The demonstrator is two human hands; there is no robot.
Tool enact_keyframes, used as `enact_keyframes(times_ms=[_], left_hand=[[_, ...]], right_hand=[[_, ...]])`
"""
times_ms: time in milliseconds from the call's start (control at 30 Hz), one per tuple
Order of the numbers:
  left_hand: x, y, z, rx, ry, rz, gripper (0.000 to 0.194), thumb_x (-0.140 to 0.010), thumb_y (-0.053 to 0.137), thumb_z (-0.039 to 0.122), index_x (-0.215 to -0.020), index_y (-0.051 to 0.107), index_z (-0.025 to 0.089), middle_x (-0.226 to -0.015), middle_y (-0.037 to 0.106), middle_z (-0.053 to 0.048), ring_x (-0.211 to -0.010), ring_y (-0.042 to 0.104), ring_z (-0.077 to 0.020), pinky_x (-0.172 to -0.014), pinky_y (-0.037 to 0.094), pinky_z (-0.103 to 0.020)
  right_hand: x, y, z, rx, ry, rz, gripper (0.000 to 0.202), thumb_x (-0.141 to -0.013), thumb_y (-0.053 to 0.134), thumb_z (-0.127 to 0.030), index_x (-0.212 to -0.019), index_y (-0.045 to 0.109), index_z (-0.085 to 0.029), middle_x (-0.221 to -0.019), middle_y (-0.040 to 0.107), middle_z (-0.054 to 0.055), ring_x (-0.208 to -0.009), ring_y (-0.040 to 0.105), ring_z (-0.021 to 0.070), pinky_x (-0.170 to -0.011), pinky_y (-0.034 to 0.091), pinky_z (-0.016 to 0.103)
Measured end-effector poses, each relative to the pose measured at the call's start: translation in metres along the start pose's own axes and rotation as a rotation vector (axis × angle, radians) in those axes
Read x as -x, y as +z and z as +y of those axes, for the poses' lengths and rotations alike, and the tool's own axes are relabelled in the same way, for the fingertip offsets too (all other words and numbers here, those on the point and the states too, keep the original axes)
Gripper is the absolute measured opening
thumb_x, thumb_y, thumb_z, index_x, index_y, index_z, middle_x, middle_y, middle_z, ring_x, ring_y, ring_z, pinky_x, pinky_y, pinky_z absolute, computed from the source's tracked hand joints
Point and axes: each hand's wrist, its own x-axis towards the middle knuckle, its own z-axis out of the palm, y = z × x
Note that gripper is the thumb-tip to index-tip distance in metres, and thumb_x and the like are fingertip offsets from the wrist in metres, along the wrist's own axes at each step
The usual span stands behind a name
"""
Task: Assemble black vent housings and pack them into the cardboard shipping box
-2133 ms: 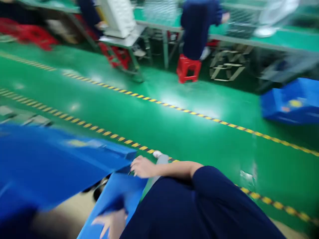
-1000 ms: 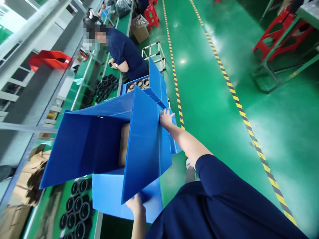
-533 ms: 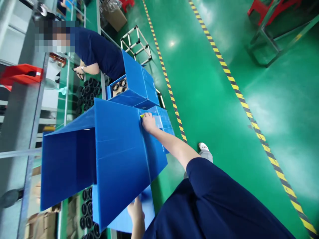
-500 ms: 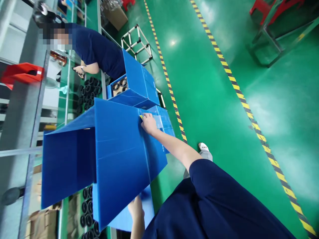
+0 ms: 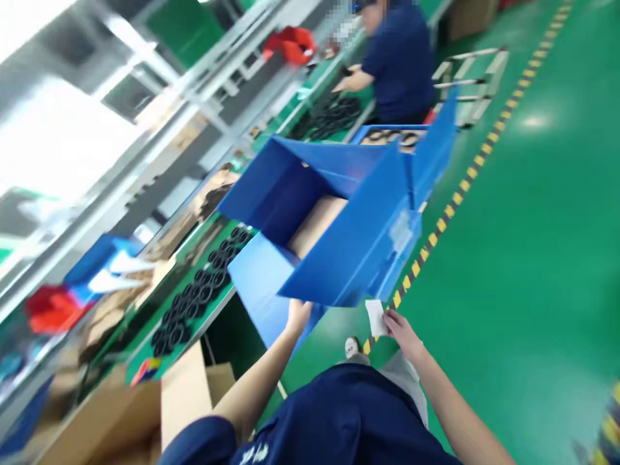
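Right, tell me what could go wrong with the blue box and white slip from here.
The white slip is pinched near one side by the right hand, so it might drop. The blue box stands open, and its pale lower flap appears close to the black rings; swung carelessly, it might knock some.

The person's bare right hand [image 5: 400, 328] had come away from the open-flapped blue plastic box [image 5: 353, 255], where half a second earlier it lay against the clear plastic pocket [image 5: 401, 230] on the outer side. It now pinched a small white rectangular paper slip [image 5: 376, 316], just beside the box's near corner. The flat tan cardboard piece [image 5: 317, 226] inside the box showed again, and an open brown cardboard carton [image 5: 186, 389] had entered view at the box's near left.
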Motion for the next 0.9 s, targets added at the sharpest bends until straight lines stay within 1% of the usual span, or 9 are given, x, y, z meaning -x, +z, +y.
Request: enact_keyframes(times_ms=[100,167,233,333,400,500,600,733,900], left_hand=[[0.013,-0.022,-0.028,0.234,0.025,0.063,0.037,-0.084,0.062,0.021,-0.120,0.066,0.012,-0.127,0.069,-0.012,-0.119,0.062,-0.0230,-0.106,0.047,-0.037],[0.028,-0.047,-0.050,0.442,0.086,0.021,0.040,-0.087,0.064,0.032,-0.123,0.065,0.015,-0.123,0.070,-0.012,-0.114,0.065,-0.0219,-0.103,0.049,-0.036],[0.046,-0.079,-0.077,0.645,0.137,-0.060,0.042,-0.091,0.059,0.046,-0.117,0.068,0.014,-0.110,0.073,-0.012,-0.103,0.067,-0.0218,-0.096,0.052,-0.037],[0.073,-0.135,-0.131,0.811,0.158,-0.152,0.055,-0.095,0.048,0.061,-0.106,0.073,0.013,-0.095,0.073,-0.010,-0.086,0.065,-0.0193,-0.082,0.053,-0.033],[0.085,-0.171,-0.174,0.856,0.144,-0.145,0.054,-0.091,0.054,0.062,-0.100,0.074,0.012,-0.089,0.072,-0.008,-0.080,0.062,-0.0173,-0.076,0.050,-0.030],[0.095,-0.215,-0.241,0.893,0.064,0.000,0.043,-0.081,0.070,0.053,-0.094,0.074,0.012,-0.085,0.071,-0.006,-0.077,0.059,-0.0158,-0.072,0.047,-0.028],[0.101,-0.244,-0.296,0.889,-0.017,0.111,0.034,-0.078,0.072,0.045,-0.088,0.074,0.012,-0.082,0.070,-0.005,-0.075,0.058,-0.0155,-0.070,0.045,-0.026],[0.098,-0.260,-0.344,0.833,-0.080,0.108,0.026,-0.079,0.068,0.039,-0.084,0.075,0.014,-0.082,0.071,-0.005,-0.076,0.060,-0.0166,-0.073,0.046,-0.027],[0.071,-0.251,-0.399,0.941,-0.355,0.290,0.029,-0.073,0.070,0.041,-0.082,0.075,0.014,-0.078,0.071,-0.005,-0.071,0.059,-0.0166,-0.066,0.044,-0.026]], right_hand=[[0.023,0.047,-0.013,-0.010,-0.073,-0.325,0.031,-0.085,0.056,-0.055,-0.078,0.057,-0.026,-0.071,0.055,0.000,-0.064,0.056,0.0168,-0.062,0.049,0.029],[0.033,0.090,-0.036,0.038,-0.123,-0.495,0.028,-0.088,0.059,-0.053,-0.082,0.059,-0.026,-0.077,0.059,0.001,-0.070,0.058,0.0171,-0.067,0.050,0.029],[0.040,0.142,-0.061,0.137,-0.163,-0.585,0.027,-0.091,0.057,-0.052,-0.087,0.061,-0.026,-0.081,0.062,0.003,-0.073,0.060,0.0181,-0.067,0.050,0.029],[0.050,0.232,-0.081,0.398,-0.274,-0.591,0.028,-0.095,0.052,-0.053,-0.095,0.063,-0.028,-0.089,0.066,0.006,-0.078,0.063,0.0209,-0.071,0.051,0.032],[0.055,0.294,-0.080,0.585,-0.377,-0.596,0.028,-0.096,0.049,-0.053,-0.097,0.064,-0.029,-0.093,0.068,0.007,-0.081,0.064,0.0219,-0.075,0.051,0.034],[0.061,0.381,-0.062,0.781,-0.488,-0.700,0.026,-0.099,0.045,-0.049,-0.096,0.063,-0.030,-0.092,0.069,0.007,-0.081,0.065,0.0223,-0.074,0.051,0.035],[0.065,0.444,-0.043,0.922,-0.593,-0.825,0.026,-0.100,0.042,-0.044,-0.098,0.064,-0.030,-0.093,0.070,0.008,-0.082,0.067,0.0226,-0.075,0.052,0.036],[0.064,0.482,-0.040,1.090,-0.755,-0.910,0.030,-0.102,0.038,-0.033,-0.116,0.062,-0.023,-0.104,0.071,0.010,-0.094,0.068,0.0241,-0.084,0.054,0.039],[0.036,0.481,-0.072,1.300,-0.854,-0.954,0.029,-0.102,0.043,-0.029,-0.123,0.062,-0.021,-0.107,0.071,0.009,-0.099,0.068,0.0225,-0.088,0.056,0.037]])
